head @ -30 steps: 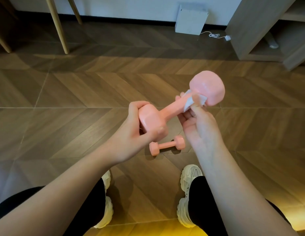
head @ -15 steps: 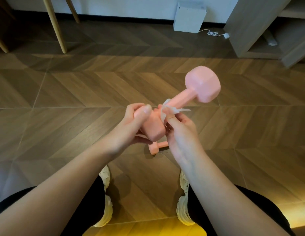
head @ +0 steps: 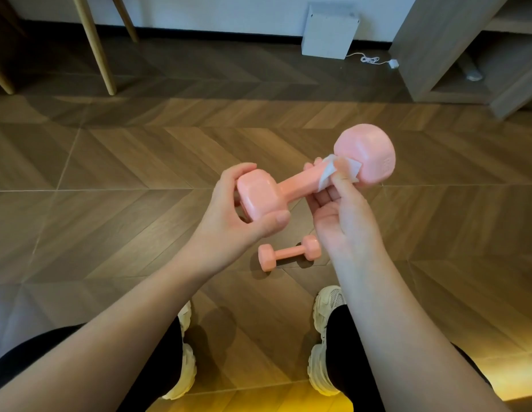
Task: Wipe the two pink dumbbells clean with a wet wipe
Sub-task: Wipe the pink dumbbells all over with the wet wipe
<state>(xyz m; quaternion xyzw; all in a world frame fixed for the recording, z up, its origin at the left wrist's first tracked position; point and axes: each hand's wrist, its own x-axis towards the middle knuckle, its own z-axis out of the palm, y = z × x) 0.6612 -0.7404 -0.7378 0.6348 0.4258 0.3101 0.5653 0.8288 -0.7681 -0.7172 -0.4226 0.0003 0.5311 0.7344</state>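
Observation:
I hold a pink dumbbell (head: 291,185) in the air, tilted up to the right. My left hand (head: 229,221) grips its near head with thumb below and fingers over the top. My right hand (head: 342,215) wraps a white wet wipe (head: 333,171) round the far end of the handle, right against the far head. A second pink dumbbell (head: 288,252) lies on the wooden floor below my hands, just ahead of my feet.
My white shoes (head: 324,316) stand on the herringbone floor. Wooden furniture legs (head: 95,46) rise at the back left. A white box (head: 328,31) with a cable sits by the wall. A wooden shelf unit (head: 455,49) fills the back right.
My right hand slid the wipe down the handle toward the near head, then back up to the far head. The dumbbell's tilt shifted slightly.

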